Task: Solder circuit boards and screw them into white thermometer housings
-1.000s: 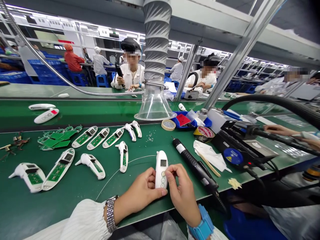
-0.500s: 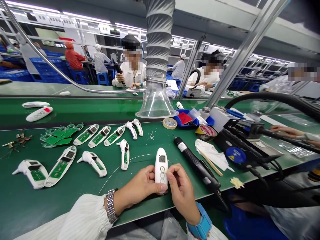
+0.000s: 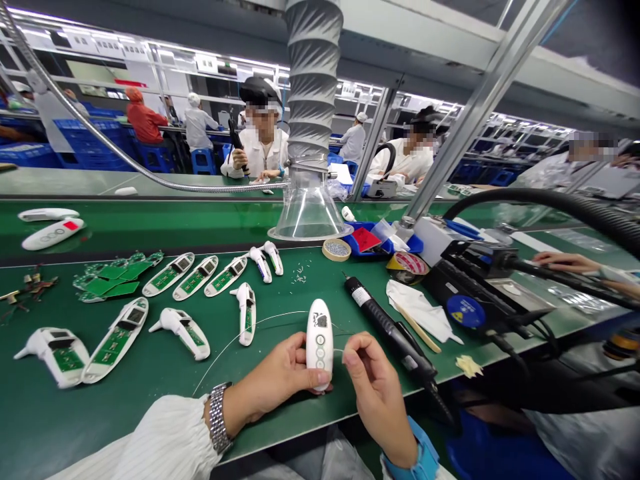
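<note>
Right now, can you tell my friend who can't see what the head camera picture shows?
A person's left hand holds a white plastic handheld device with round buttons above a green workbench mat, while the right hand's fingers pinch near a thin pale wire. Open white plastic shells with green circuit boards lie nearby.
</note>
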`<state>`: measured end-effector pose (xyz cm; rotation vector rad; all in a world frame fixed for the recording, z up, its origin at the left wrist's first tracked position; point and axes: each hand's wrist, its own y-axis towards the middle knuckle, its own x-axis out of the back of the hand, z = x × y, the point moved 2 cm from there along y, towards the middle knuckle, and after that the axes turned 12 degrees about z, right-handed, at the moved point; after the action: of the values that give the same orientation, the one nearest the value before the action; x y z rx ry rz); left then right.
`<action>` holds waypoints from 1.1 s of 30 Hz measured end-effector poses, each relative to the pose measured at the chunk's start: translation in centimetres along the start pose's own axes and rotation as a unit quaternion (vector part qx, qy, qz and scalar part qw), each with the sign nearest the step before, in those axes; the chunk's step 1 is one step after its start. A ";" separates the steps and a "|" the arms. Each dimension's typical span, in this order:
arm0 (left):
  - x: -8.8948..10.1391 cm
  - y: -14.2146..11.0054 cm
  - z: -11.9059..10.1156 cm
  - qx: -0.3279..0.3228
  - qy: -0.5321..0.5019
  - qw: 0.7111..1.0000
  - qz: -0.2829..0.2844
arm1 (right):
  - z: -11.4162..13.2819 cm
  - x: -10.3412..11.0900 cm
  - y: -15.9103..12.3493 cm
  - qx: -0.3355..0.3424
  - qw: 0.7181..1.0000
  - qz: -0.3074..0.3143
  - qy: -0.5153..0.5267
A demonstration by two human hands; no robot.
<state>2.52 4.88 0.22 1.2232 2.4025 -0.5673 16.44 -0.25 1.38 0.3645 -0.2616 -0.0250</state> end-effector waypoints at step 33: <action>-0.6 -0.6 0.1 0.022 0.056 0.998 -0.002 | -5.9 14.7 2.9 -0.171 0.921 -0.077 -0.342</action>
<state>2.39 4.16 0.51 1.3019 2.4980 -0.5689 32.13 3.47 0.74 0.0116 -0.9102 -0.3542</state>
